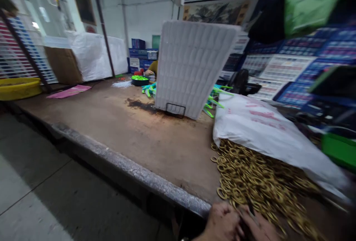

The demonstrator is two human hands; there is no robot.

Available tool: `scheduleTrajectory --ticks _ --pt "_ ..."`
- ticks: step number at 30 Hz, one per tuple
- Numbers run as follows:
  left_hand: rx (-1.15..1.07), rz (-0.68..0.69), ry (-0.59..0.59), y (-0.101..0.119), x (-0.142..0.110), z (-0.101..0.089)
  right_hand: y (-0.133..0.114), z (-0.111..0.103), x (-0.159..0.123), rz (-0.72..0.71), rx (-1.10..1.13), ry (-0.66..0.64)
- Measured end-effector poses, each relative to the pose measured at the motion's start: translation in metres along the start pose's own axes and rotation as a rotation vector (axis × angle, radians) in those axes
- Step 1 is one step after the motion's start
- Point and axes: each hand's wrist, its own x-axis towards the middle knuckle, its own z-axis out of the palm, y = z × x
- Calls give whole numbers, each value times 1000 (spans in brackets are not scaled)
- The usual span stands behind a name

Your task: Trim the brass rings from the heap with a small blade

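Observation:
At the lower right, by the table's front edge, my left hand is closed, its fingers curled inward. My right hand meets it from the right, fingers bent and pressed together. A thin dark piece shows at the right fingers; blur hides its kind. What the left fingers hold, if anything, is hidden. Right beside both hands spreads a heap of brass-coloured rings. Some of these rings lie under a white sack with red print.
A white ribbed panel leans upright on the table, a black wire stand at its foot. Behind it show a co-worker's sleeve and hand. Green-and-blue pieces, a dark bowl and a yellow basin are farther off.

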Motion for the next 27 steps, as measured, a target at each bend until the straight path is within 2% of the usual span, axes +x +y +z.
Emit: scheduleTrajectory --ticks 2,3,7,11,14,18,21,23,27 --pt "7 104 -6 -3 -5 -3 -16 -1 -8 35 158 -90" --pt "18 137 11 -5 -7 -5 -23 -1 -12 43 211 -95" --pt "25 137 -53 -9 -16 -5 -38 -7 -22 0 290 -15" --pt "15 153 -45 -11 -25 4 -36 -17 -33 -37 303 -33" --pt "-9 143 -69 -15 -29 16 -26 -28 -39 -41 339 -36" --pt "-12 156 -109 -19 -28 36 0 -44 -47 -32 393 -18" --pt "53 158 -95 -18 -27 53 24 -54 -56 -76 274 8" --pt "121 166 -75 -17 -26 65 37 -57 -64 -126 202 -26" --pt "222 189 -52 -16 -23 84 49 -63 -71 -142 145 -16"
